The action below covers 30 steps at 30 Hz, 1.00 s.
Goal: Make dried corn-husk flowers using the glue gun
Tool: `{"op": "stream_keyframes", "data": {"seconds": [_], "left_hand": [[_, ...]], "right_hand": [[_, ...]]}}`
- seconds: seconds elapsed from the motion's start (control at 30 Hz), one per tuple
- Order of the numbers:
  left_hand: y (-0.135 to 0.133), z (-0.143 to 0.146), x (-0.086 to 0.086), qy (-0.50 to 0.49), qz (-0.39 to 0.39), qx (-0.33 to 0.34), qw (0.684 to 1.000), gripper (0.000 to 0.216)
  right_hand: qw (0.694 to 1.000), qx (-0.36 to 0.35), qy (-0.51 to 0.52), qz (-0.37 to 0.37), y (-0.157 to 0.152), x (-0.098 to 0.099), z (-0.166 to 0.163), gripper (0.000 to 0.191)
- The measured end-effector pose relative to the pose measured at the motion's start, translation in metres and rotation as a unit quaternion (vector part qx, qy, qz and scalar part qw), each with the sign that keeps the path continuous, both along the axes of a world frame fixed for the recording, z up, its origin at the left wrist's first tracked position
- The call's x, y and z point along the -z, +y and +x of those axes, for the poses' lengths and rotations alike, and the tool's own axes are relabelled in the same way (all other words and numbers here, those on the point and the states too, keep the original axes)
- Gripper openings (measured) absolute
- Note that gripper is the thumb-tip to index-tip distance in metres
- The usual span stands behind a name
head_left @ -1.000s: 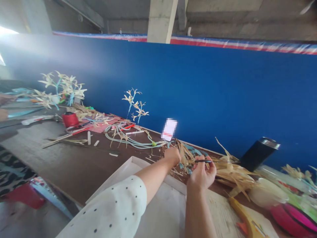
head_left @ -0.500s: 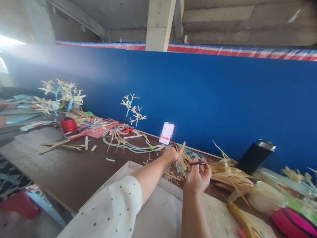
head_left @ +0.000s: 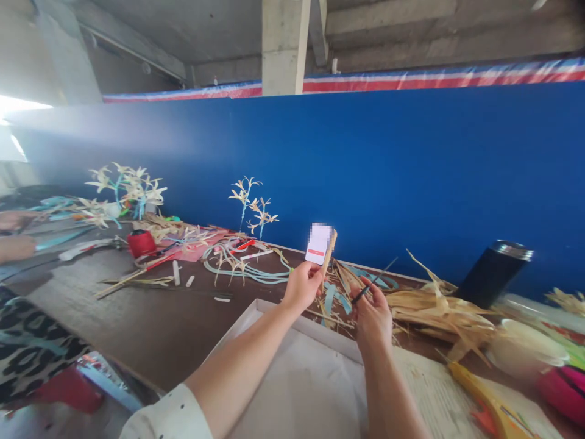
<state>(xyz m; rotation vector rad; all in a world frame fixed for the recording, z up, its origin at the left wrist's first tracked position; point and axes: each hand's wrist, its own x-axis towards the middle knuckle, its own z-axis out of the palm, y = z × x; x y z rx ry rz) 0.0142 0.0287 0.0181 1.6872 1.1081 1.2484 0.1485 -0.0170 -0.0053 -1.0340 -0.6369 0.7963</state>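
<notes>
My left hand (head_left: 302, 285) is closed on a pale tan strip of dried husk (head_left: 329, 253), which stands up from the fingers in front of a lit phone (head_left: 316, 251). To its right, my right hand (head_left: 372, 314) grips a dark, slim tool (head_left: 375, 281) with a thin pointed end aimed up and right; its exact kind is hard to make out. Light-blue scraps (head_left: 329, 299) and husk trimmings lie on the table between and behind the hands. A larger pile of dried husks (head_left: 425, 314) lies to the right of my right hand.
A white box lid (head_left: 301, 378) lies under my forearms. At right are a black flask (head_left: 496, 271), a white bowl (head_left: 525, 347) and a yellow-handled tool (head_left: 479, 390). Pale blue cord (head_left: 260, 277) and husk flowers (head_left: 262, 216) are at left-centre. Another person's hands (head_left: 16, 244) show far left.
My left hand has drawn back from the husk pile toward me, with the strip now upright. The dark tool has swung from nearly level to pointing up and right. The view has shifted slightly.
</notes>
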Motion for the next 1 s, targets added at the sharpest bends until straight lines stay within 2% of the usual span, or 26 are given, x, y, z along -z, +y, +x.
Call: {"op": "stream_keyframes", "data": {"seconds": [0.13,0.27,0.47,0.67,0.83,1.0], "left_hand": [[-0.008,0.002,0.015,0.048,0.068,-0.023,0.996,0.019],[-0.011,0.004,0.026,0.074,0.085,0.013,0.994,0.017],[-0.008,-0.002,0.028,0.0,-0.013,0.099,0.995,0.02],[-0.01,-0.006,0.022,-0.038,-0.129,0.197,0.971,0.021],[-0.01,-0.008,0.024,-0.053,-0.14,0.203,0.968,0.02],[-0.003,-0.01,0.027,-0.042,-0.152,0.193,0.969,0.032]], "right_hand": [[0.998,-0.048,-0.033,-0.01,0.0,0.001,-0.005,0.059],[0.994,-0.097,-0.052,-0.008,0.003,0.006,-0.011,0.054],[0.995,-0.09,-0.02,-0.043,0.003,0.008,-0.008,0.053],[0.997,-0.079,0.0,-0.028,0.005,0.013,-0.001,0.051],[0.995,-0.09,-0.031,-0.022,0.004,0.012,-0.003,0.054],[0.995,-0.087,-0.042,-0.02,0.003,0.009,-0.002,0.056]]}}
